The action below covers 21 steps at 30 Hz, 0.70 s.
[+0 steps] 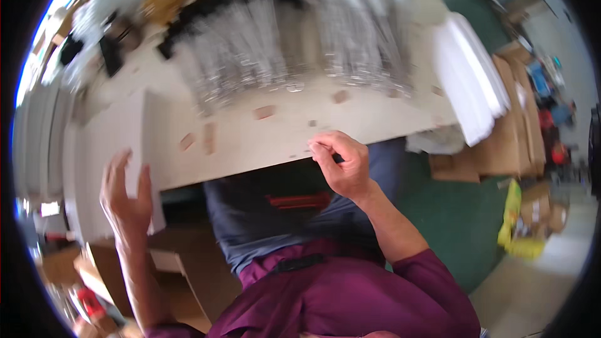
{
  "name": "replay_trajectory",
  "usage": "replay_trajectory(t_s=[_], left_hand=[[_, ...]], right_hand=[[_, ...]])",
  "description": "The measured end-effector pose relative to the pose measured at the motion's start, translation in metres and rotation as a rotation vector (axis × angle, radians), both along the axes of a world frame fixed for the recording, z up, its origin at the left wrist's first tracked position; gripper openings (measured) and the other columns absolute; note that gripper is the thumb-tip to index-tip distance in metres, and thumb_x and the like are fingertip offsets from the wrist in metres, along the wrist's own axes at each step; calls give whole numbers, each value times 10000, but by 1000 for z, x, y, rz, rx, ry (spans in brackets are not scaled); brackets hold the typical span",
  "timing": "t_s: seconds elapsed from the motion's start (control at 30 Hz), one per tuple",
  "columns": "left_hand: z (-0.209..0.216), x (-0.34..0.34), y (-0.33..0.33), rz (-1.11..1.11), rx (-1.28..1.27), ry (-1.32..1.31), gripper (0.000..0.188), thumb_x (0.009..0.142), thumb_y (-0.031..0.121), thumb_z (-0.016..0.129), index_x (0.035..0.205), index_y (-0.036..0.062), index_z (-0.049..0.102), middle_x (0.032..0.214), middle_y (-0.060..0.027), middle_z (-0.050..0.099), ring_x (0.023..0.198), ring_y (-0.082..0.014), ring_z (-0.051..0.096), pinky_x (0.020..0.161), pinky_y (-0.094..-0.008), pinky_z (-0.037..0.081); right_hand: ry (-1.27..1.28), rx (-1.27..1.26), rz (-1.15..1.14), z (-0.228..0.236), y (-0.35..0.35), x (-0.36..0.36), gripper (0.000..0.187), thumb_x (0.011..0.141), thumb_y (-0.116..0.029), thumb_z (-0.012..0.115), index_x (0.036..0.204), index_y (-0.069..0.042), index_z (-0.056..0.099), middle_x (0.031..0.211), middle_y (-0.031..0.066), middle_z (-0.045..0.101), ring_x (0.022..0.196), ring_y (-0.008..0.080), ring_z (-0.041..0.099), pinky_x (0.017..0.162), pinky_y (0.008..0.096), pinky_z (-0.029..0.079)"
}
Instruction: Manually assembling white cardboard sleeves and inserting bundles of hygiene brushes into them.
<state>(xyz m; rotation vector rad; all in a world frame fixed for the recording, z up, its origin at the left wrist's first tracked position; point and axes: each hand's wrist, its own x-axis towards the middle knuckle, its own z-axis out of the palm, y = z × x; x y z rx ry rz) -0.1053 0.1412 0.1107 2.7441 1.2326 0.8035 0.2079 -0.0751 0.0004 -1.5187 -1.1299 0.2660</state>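
My left hand (127, 195) rests with fingers spread against the near left edge of a stack of white sheets (116, 138) on the worktable (250, 144). At the table's front edge my right hand (342, 164) has its fingers curled and pinched, apparently on a small dark item that is too blurred to name. Bundles of clear-wrapped thin metal pieces (250, 56) lie in rows across the back of the table. The picture is motion-blurred.
Small brown tags (265, 112) are scattered on the tabletop. A pile of white sheets (472, 81) overhangs the table's right end, beside flattened cardboard (510, 131). Cardboard boxes (181, 269) sit below at the left. The floor is green (457, 213).
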Motion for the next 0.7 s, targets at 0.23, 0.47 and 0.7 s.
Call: replay_trajectory(t_s=[0.23, 0.47, 0.7], left_hand=[[-77, 118, -38, -249, -309, -159, 349, 888, 61, 738, 1225, -11, 682, 1290, -242, 668, 1214, -414, 642, 1033, -459, 509], [-127, 134, -32, -279, -74, -102, 279, 879, 69, 734, 1136, -35, 696, 1277, -227, 680, 1212, -419, 626, 1064, -498, 467], [-127, 132, -29, -279, -92, -129, 255, 867, 40, 718, 1112, -27, 700, 1252, -211, 692, 1213, -406, 619, 1066, -495, 458]], right_hand=[[-647, -349, -758, 16, -135, 159, 323, 890, -104, 718, 1195, -17, 655, 1225, 211, 659, 1179, 401, 609, 1033, 492, 476], [-767, -927, -957, 27, -237, 238, 595, 853, -130, 779, 1381, 28, 556, 1431, 231, 542, 1387, 393, 472, 1185, 492, 365], [-749, -911, -946, 18, -240, 263, 577, 842, -160, 809, 1342, 11, 576, 1332, 193, 622, 1308, 381, 539, 1147, 484, 399]])
